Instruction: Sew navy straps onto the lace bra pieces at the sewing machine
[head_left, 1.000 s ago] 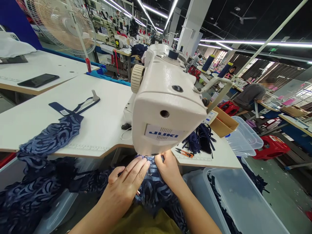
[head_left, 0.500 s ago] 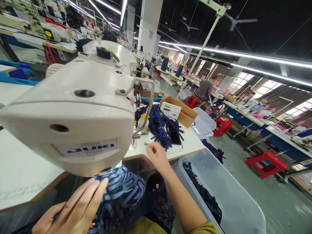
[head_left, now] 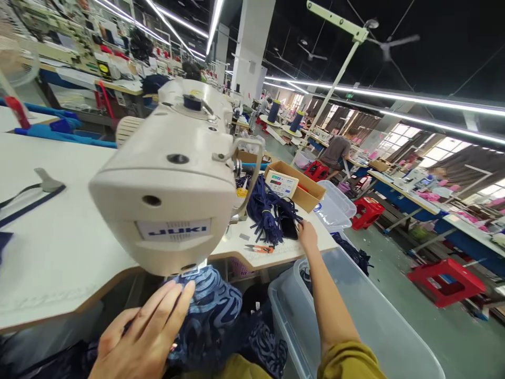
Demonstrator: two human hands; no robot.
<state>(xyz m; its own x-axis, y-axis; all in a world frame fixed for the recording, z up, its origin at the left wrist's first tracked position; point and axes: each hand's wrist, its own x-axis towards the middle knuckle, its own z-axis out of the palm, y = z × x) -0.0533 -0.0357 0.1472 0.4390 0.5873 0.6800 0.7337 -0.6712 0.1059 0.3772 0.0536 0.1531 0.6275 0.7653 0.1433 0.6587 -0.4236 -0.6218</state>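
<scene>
My left hand (head_left: 148,326) lies with fingers stretched out on a blue patterned fabric (head_left: 211,300), just below the head of a white sewing machine (head_left: 165,210). Part of the cloth is under the machine head, and the needle area is mostly hidden. My right hand (head_left: 308,239) is at the table's right edge, its fingers closed around the end of a navy strap (head_left: 294,213) beside a tied bundle of navy straps (head_left: 268,216). A black flat object (head_left: 289,229) lies beside that hand. Orange thread snips (head_left: 259,248) rest on the tabletop.
A cardboard box (head_left: 305,184) and a control panel (head_left: 281,184) stand behind the straps. Clear plastic bins (head_left: 374,316) are at my right, below table height. A grey tool with a black strap (head_left: 49,181) lies on the left tabletop. Red stools (head_left: 445,281) stand further right.
My right hand has moved right, from the table front to the strap end. The snips now show on the table where it was. My left hand stays on the fabric; the view has shifted.
</scene>
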